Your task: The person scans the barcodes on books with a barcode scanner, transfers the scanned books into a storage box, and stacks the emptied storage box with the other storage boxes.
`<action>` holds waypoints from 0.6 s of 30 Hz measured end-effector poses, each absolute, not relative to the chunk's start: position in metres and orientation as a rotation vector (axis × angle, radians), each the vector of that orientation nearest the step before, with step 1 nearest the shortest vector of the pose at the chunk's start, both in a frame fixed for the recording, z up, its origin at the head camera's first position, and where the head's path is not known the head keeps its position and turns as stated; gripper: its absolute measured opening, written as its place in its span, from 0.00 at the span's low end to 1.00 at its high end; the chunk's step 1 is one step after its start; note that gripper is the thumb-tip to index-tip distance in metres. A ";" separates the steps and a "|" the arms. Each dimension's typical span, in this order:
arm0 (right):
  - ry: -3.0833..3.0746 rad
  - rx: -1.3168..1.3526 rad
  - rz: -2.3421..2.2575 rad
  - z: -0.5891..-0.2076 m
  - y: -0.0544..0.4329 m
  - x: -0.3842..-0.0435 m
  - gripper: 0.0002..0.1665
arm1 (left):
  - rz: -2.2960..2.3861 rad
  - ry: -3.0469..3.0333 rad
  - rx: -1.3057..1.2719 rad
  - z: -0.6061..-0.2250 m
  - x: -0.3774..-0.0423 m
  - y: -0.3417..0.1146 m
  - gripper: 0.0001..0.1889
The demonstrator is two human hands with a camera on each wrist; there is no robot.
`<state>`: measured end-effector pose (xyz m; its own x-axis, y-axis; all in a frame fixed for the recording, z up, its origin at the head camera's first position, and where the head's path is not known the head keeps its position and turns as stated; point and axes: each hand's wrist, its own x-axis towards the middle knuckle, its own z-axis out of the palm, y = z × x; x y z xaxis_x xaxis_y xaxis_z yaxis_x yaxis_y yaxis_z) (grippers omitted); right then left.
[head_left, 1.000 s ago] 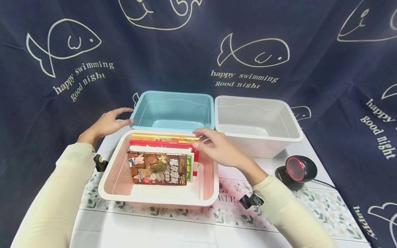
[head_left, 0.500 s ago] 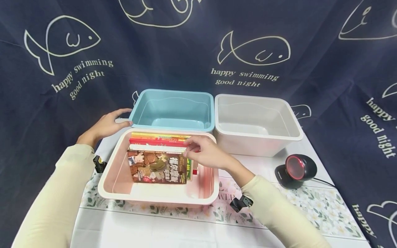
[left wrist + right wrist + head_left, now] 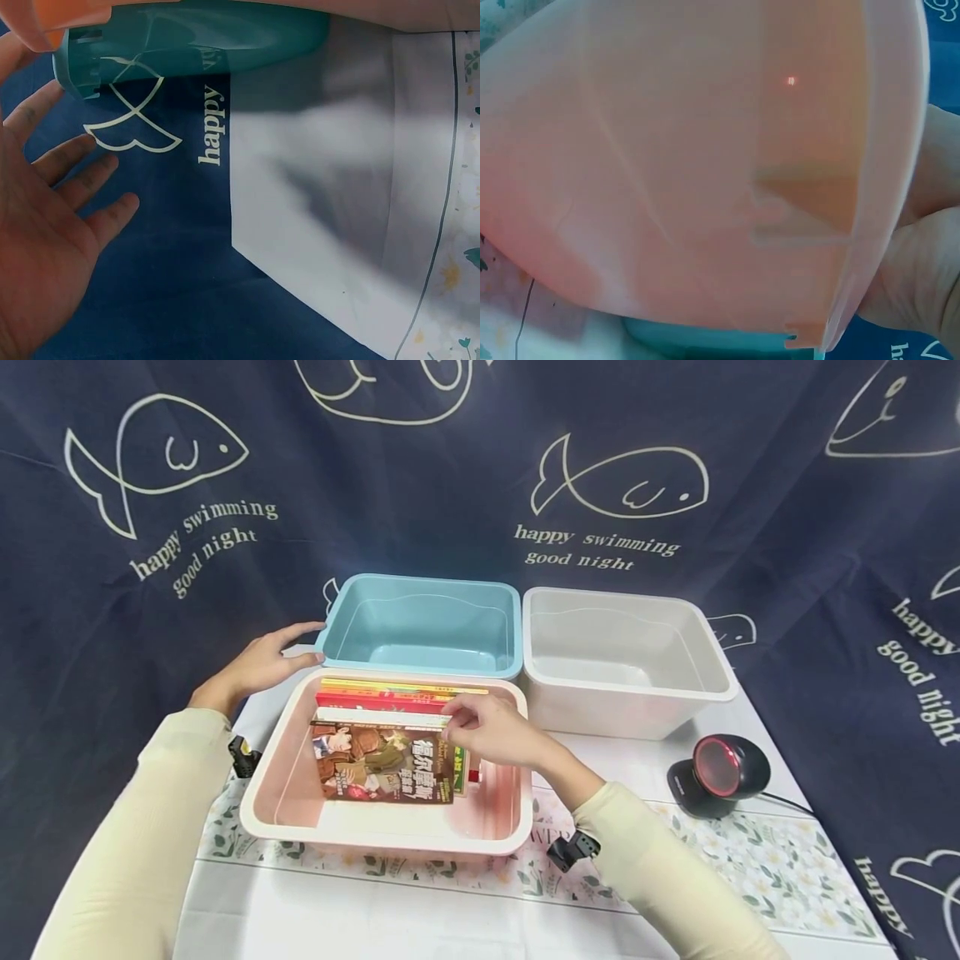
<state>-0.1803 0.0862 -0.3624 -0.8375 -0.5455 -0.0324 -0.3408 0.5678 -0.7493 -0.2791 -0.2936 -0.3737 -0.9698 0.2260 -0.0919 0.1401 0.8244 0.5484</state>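
Note:
A pink bin holds several books on edge. In front leans a brown comic book, with a white book, a red book and yellow-spined books behind it. My right hand is over their right upper corner, thumb by the brown cover and fingertips by the white and red books. Whether it pinches one is unclear; in the right wrist view the bin wall hides the fingertips. My left hand is spread, thumb and fingertips at the left rim of a blue bin.
A white bin stands to the right of the blue one, behind the pink bin. A black scanner-like device with a red-lit face and a cable sits at the right. A dark curtain with fish drawings hangs behind the table.
My right hand has moved left from the pink bin's right rear rim to the books' upper corner, its fingers curling more. The left hand stays by the blue bin. The books look unmoved.

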 end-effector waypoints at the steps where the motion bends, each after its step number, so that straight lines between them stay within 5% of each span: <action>1: 2.540 -0.727 -1.134 -0.363 0.086 -0.180 0.21 | 0.843 2.853 0.288 -0.374 -0.279 -0.293 0.37; 18: 2.525 -0.649 -1.162 -0.369 0.075 -0.180 0.14 | 0.901 2.846 0.316 -0.378 -0.281 -0.295 0.36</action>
<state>-0.1802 0.0755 -0.3687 -0.8576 -0.5096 -0.0691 -0.2789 0.5738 -0.7700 -0.2807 -0.2947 -0.3783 -0.9681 0.2409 -0.0696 0.1570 0.7987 0.5809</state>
